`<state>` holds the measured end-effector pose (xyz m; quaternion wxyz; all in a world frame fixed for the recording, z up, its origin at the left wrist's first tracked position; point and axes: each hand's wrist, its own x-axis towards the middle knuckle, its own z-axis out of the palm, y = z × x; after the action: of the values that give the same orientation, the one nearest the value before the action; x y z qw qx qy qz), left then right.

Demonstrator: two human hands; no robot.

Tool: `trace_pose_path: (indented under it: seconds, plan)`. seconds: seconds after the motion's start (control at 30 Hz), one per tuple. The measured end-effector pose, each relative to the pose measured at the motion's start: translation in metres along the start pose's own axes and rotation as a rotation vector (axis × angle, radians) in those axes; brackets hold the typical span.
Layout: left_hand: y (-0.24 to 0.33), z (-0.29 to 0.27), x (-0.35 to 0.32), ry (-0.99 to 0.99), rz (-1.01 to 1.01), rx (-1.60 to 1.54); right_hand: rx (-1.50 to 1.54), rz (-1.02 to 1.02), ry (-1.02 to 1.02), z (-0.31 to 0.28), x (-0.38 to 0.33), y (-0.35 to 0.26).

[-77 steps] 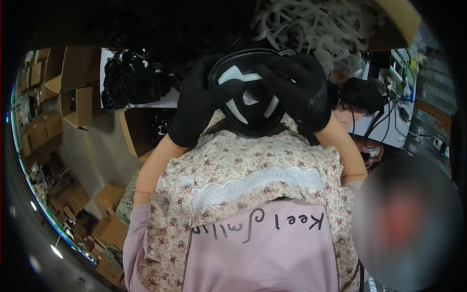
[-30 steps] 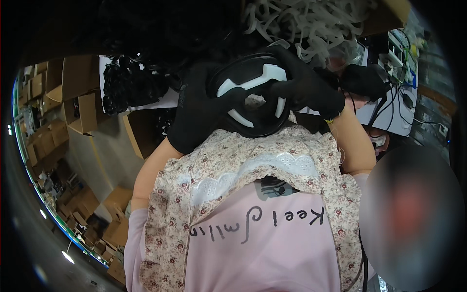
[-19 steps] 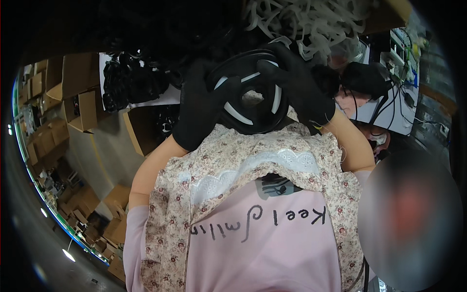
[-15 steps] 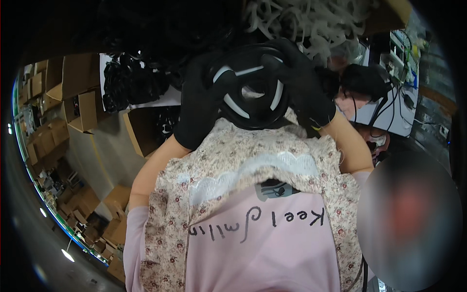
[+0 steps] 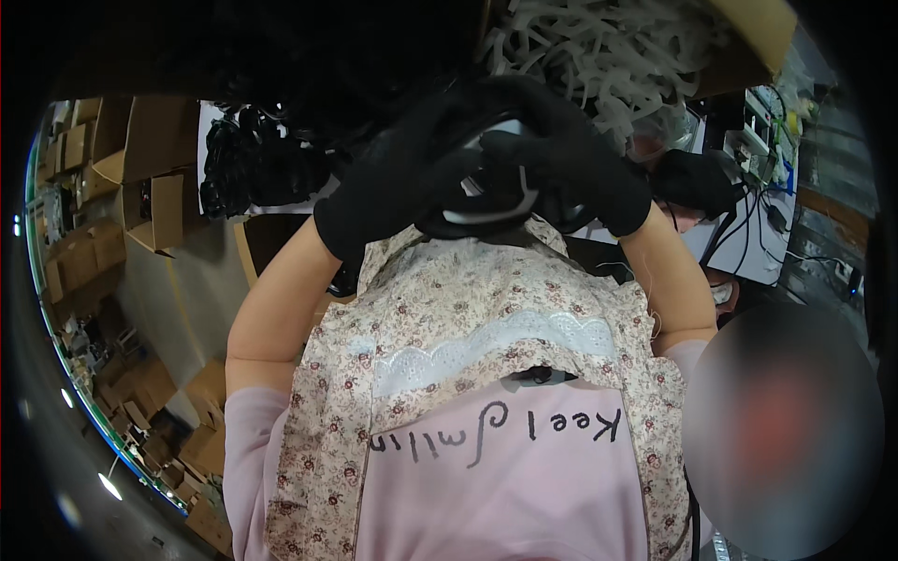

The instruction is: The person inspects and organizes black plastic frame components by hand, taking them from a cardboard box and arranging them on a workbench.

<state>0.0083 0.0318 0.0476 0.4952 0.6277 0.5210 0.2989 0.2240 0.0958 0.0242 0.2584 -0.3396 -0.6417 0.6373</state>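
A round black part with pale inlaid strips is held up in front of my floral apron, its face tilted. My left hand, in a black glove, grips its left side with the fingers curled over the front. On the other side my right hand, gloved in black too, holds the rim, its fingers reaching over the middle and a pale strip. Together the hands cover much of the part, and dark shadow hides fingertip detail.
Pale translucent strips are heaped ahead beside a cardboard box flap. Black parts lie piled on the left table. At right are cables and a dark cloth-like item. Open cartons stand at far left; a blurred person is at right.
The round part has tilted, so its face shows less. My left hand has shifted from the rim toward its front, and my right fingers have moved inward over the middle.
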Motion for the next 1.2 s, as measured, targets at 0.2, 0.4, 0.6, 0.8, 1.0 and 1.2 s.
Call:
trace_pose_path:
  seconds: [0.2, 0.4, 0.6, 0.8, 1.0, 1.2]
  plan:
    - [-0.020, 0.016, -0.021, -0.018, -0.363, -0.360, 0.098, 0.204, -0.023, 0.005, -0.013, 0.005]
    - [-0.023, 0.032, -0.017, 0.087, -0.205, -0.323, 0.288, 0.130, 0.076, 0.016, -0.020, 0.016]
    - [-0.018, 0.023, -0.002, 0.077, -0.152, -0.239, 0.208, 0.126, 0.186, 0.017, -0.023, 0.016]
    - [-0.032, 0.023, -0.003, 0.263, -0.063, -0.507, 0.320, -0.111, 0.491, 0.020, -0.019, 0.017]
    - [-0.016, 0.007, -0.007, 0.160, -0.123, -0.208, -0.588, -0.400, 0.657, 0.015, -0.013, 0.005]
    - [-0.011, 0.006, -0.012, 0.006, -0.042, 0.094, -0.302, -0.170, -0.100, -0.004, -0.009, 0.004]
